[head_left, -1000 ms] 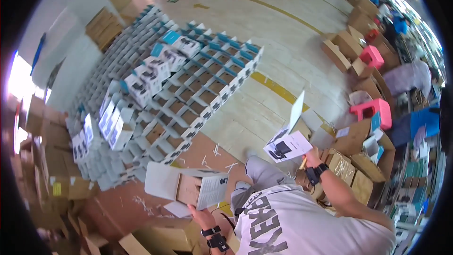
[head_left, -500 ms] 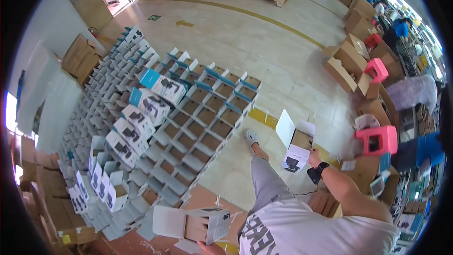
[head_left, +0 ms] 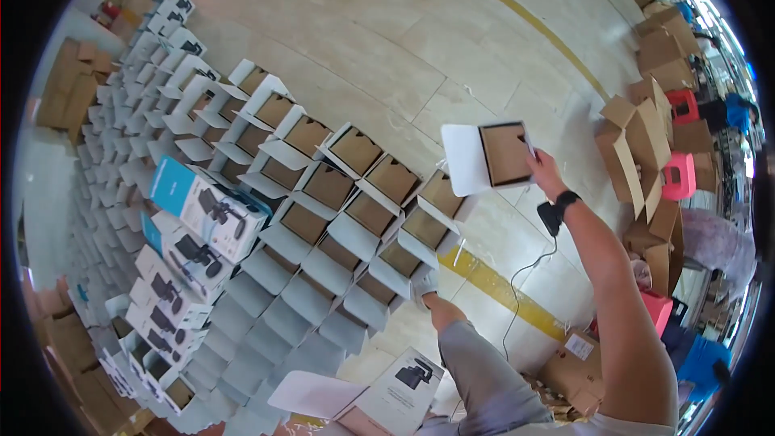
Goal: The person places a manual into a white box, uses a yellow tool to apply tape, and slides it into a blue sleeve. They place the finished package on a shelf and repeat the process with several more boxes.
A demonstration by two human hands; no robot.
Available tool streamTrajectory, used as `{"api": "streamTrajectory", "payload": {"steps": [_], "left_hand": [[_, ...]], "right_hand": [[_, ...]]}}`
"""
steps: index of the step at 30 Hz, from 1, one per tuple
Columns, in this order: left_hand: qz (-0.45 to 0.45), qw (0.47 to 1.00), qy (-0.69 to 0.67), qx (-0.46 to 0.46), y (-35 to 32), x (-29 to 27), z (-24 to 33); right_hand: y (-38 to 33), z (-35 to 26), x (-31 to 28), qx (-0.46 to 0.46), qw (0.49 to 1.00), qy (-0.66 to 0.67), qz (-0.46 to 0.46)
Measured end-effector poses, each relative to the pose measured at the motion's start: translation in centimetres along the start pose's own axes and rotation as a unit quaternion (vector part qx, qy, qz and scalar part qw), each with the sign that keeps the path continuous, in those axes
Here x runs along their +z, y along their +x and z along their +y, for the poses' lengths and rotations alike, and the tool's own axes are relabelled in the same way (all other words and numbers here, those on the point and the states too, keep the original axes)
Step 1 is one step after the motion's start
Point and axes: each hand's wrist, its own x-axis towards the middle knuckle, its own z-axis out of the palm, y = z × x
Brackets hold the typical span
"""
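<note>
My right hand [head_left: 549, 176] is closed on the edge of an open white carton [head_left: 487, 163]. Its lid flap stands out to the left, and a brown cardboard insert [head_left: 508, 153] fills it. This carton is held out beside the far right corner of the block of similar open cartons [head_left: 331, 246]. Another open carton [head_left: 400, 387], with a black device printed on its side, is at the lower edge by my leg. My left hand does not show there. A black device [head_left: 550, 216] with a cable is at my right wrist.
Several closed cartons [head_left: 211, 214] with white and blue faces lie on top of the block. Brown boxes [head_left: 638, 145] and pink stools [head_left: 678, 176] line the right side, with people in blue beyond. Yellow tape [head_left: 508, 299] marks the tiled floor. My foot [head_left: 424, 282] is by the block's edge.
The carton in my right hand has moved away from my body, up to the block's corner. The other carton has shifted right, and my left hand has left view. The whole view has shifted.
</note>
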Motion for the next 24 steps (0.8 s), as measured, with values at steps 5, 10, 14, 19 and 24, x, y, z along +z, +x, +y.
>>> {"api": "streamTrajectory", "payload": {"steps": [5, 10, 14, 19, 24], "left_hand": [[-0.018, 0.973, 0.226, 0.041, 2.6, 2.6, -1.8], [-0.091, 0.867, 0.463, 0.161, 3.1, 5.6, 0.9], [-0.036, 0.946, 0.320, 0.050, 3.6, 8.6, 3.2], [-0.011, 0.997, 0.074, 0.012, 3.4, 10.5, 5.1], [-0.082, 0.858, 0.447, 0.237, 4.1, 13.9, 13.8]], "right_hand": [[12.6, -2.7, 16.9, 0.027, 0.997, -0.022, -0.067], [19.4, -5.5, 31.8, 0.055, 0.991, 0.093, -0.084], [18.5, -6.2, 40.1, 0.065, 0.971, 0.038, -0.226], [17.6, -6.8, 36.9, -0.065, 0.997, -0.036, -0.036], [2.6, -16.5, 21.7, -0.079, 0.848, 0.177, -0.493]]}}
